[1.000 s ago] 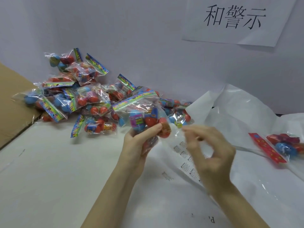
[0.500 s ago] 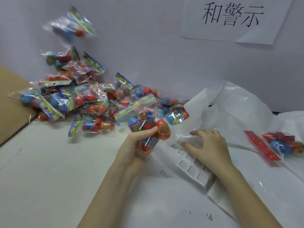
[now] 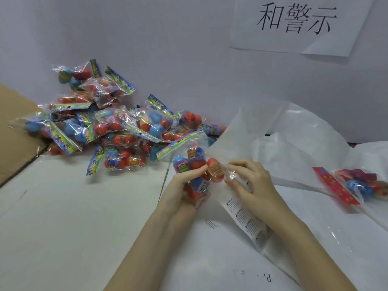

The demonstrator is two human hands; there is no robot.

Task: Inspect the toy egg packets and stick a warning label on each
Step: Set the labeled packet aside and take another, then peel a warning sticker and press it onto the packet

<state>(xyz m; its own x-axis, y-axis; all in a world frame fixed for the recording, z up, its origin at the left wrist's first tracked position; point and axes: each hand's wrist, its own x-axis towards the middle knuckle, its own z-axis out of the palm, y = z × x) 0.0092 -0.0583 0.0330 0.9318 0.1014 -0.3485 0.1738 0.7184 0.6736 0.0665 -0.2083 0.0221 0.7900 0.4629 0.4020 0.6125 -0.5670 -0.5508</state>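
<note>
Fingers of the left hand [image 3: 180, 185] clamp an egg packet [image 3: 195, 164]; right hand [image 3: 249, 183] fingers pinch its edge.

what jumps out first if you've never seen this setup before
The big heap of toy egg packets against the back wall at the left draws the eye first, all red and blue eggs in clear bags. In the centre, the left hand grips one packet while the right hand pinches at its edge. A paper sign with black characters hangs on the wall at top right.

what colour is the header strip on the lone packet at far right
Red header strip, clearest in the head view.
</note>
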